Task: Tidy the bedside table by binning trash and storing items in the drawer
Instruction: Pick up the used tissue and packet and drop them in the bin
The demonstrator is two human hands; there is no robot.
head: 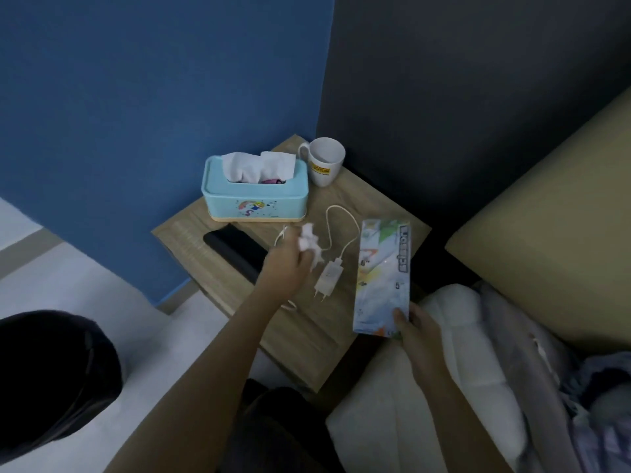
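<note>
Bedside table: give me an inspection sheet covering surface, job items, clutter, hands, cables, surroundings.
Surface: wooden bedside table, no drawer in view.
Job's things: crumpled tissue pinched in the left hand; scissors package held at its near end by the right hand.
Clutter: blue tissue box, white mug behind it, black flat object partly hidden by the left arm.
Hands: both closed on items.
Cables: white charger with its cord looped on the table.
Surroundings: blue wall, bedding at right, dark round object on the floor, possibly a bin.
</note>
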